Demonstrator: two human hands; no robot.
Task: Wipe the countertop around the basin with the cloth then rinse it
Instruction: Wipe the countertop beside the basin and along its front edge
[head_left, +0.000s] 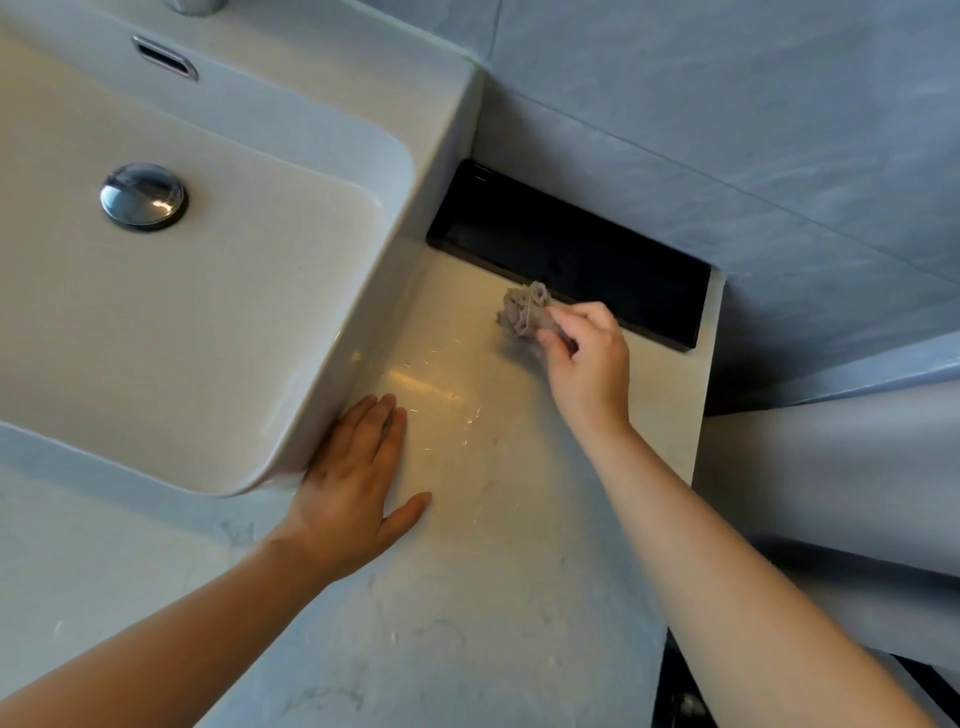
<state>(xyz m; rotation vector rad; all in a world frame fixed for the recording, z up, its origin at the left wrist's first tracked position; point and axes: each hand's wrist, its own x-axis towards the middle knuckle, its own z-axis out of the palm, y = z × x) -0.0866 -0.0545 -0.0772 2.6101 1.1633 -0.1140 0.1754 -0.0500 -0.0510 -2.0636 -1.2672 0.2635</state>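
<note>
My right hand (584, 358) grips a small crumpled grey cloth (522, 309) and holds it against the pale stone countertop (493, 519), close to the back edge. My left hand (358, 480) lies flat on the countertop with straight fingers, right beside the front right corner of the white basin (332, 218). The countertop between my hands shows a wet sheen and small bright specks. A chrome drain plug (143, 196) sits in the basin's floor.
A black rectangular recess (571, 249) runs along the wall behind the cloth. Grey tiled wall (727, 104) rises behind it. The countertop ends at a right edge (698, 415), with a drop beyond. A chrome overflow slot (165, 56) is in the basin's back wall.
</note>
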